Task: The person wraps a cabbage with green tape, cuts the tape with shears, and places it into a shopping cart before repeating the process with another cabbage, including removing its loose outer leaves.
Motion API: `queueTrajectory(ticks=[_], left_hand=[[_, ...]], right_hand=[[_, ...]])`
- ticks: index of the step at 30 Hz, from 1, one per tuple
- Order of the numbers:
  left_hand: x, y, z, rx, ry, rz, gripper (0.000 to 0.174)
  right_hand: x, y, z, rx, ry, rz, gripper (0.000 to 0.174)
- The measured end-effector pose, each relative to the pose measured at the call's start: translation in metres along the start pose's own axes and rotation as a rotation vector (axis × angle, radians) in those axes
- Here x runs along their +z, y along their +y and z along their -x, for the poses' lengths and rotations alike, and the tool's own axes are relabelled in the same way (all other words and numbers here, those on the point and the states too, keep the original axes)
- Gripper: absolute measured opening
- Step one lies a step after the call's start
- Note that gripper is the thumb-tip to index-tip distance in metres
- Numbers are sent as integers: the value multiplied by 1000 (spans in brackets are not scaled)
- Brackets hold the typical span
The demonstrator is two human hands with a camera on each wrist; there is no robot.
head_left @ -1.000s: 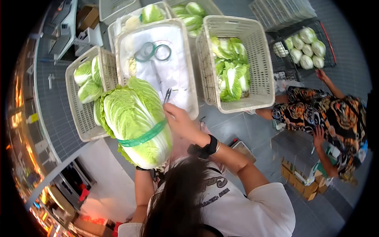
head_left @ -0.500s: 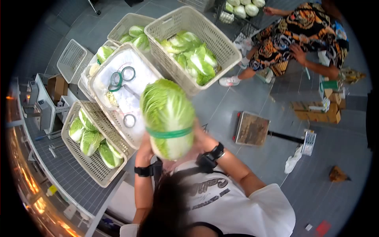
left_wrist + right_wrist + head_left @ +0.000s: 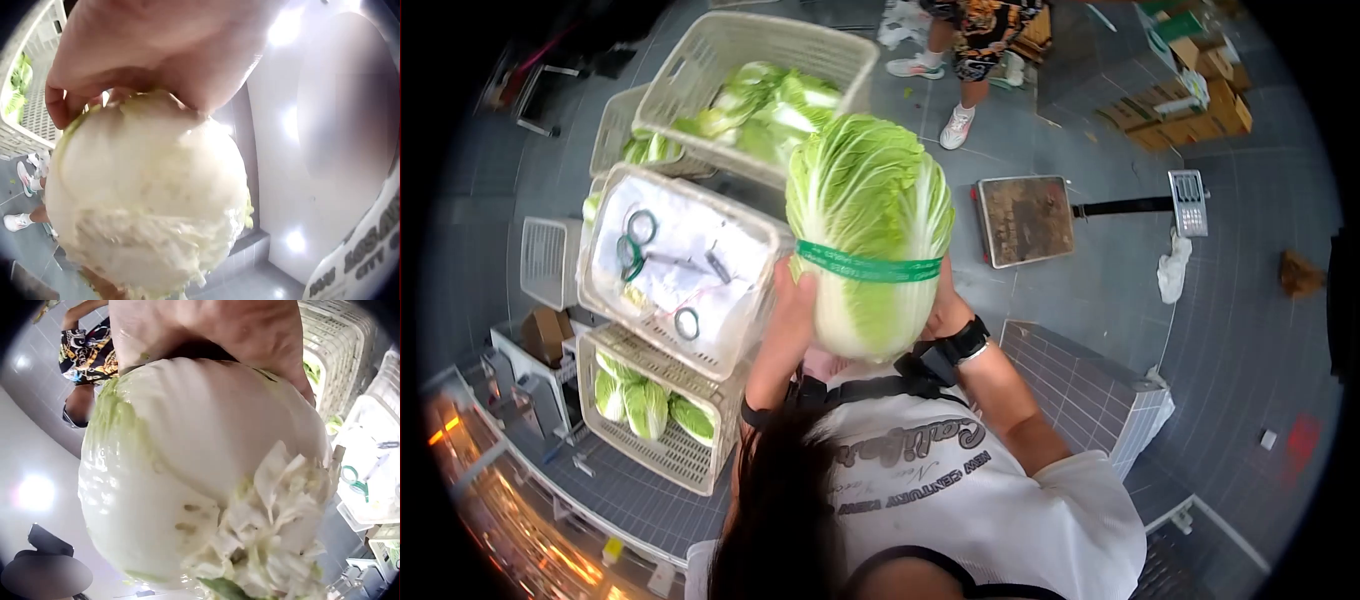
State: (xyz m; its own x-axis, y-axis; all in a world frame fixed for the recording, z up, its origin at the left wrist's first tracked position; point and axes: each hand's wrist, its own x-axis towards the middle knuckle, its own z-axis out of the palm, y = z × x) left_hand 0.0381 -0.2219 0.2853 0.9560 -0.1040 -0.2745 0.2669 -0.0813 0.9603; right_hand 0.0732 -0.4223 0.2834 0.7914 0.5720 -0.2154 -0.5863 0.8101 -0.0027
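A large napa cabbage [image 3: 870,225] with a green printed band [image 3: 865,265] round its middle is held up in front of the chest, leafy end away from the body. My left hand [image 3: 792,315] grips its left side and my right hand [image 3: 945,305] holds its right side, partly hidden behind it. In the left wrist view the left hand [image 3: 156,50] curls over the white cabbage base [image 3: 144,181]. The right wrist view has the right hand [image 3: 212,328] spread over the cabbage, whose cut base [image 3: 269,537] is ragged.
A white-lined crate [image 3: 730,355] holds tape rolls [image 3: 687,322] and a dark tool [image 3: 717,265]. Crates of cabbages [image 3: 645,408] stand on both sides of it. A floor scale [image 3: 1028,225] lies ahead right, near a tiled block [image 3: 1080,375]. Another person's legs [image 3: 970,95] are at the back.
My right hand has left the lined crate and come onto the cabbage's right side. The head view has turned rightward, and the cabbage has moved right, away from the crates, toward the scale.
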Motion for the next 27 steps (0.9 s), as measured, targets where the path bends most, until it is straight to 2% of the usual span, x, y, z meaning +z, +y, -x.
queueTrajectory(ticks=[1, 4, 5, 6, 8, 9, 12, 14, 16, 17, 18, 19, 20, 21, 24, 25, 27], left_hand=[[23, 6, -7, -6, 24, -1, 45], [87, 30, -26, 25, -95, -111, 46], [107, 15, -36, 101, -65, -92, 47], [128, 27, -46, 75, -72, -71, 48], [165, 54, -51, -17, -97, -23, 50], [174, 51, -57, 43, -60, -42, 51], [198, 34, -70, 260, -51, -379, 53], [211, 35, -64, 221, -55, -276, 65], [212, 29, -69, 190, -72, -194, 74], [215, 29, -69, 78, -48, -12, 85], [211, 29, -70, 21, -50, 150, 86], [206, 28, -71, -33, -56, 314, 87], [200, 27, -73, -84, -65, 478, 88], [191, 25, -73, -42, -41, 570, 75], [163, 17, -86, -229, 128, 738, 56], [156, 32, -89, -251, 180, 837, 42], [137, 17, -101, -138, 303, 941, 42]], right_hand=[[3, -16, 11, -73, 188, 172, 59], [-23, -76, 53, -37, 113, 43, 61], [-25, -98, 66, -93, 189, 139, 60], [-7, -117, 76, -154, 260, 231, 58], [0, -144, 98, -158, 114, 170, 57], [-10, -159, 107, -90, -116, 30, 57], [-22, -191, 113, -61, -104, 67, 58], [-22, -200, 114, -120, 436, 526, 58], [-14, -205, 108, -144, 382, 858, 59], [-8, -205, 103, -157, 344, 1021, 60], [-5, -202, 98, -173, 300, 1182, 62], [-8, -197, 93, -226, 260, 1099, 59], [-3, -194, 88, -214, 243, 1147, 59], [5, -193, 83, -201, 228, 1194, 58], [7, -193, 63, -126, 179, 1376, 58], [6, -193, 54, -89, 162, 1442, 58], [9, -191, 20, -67, 136, 1323, 58]])
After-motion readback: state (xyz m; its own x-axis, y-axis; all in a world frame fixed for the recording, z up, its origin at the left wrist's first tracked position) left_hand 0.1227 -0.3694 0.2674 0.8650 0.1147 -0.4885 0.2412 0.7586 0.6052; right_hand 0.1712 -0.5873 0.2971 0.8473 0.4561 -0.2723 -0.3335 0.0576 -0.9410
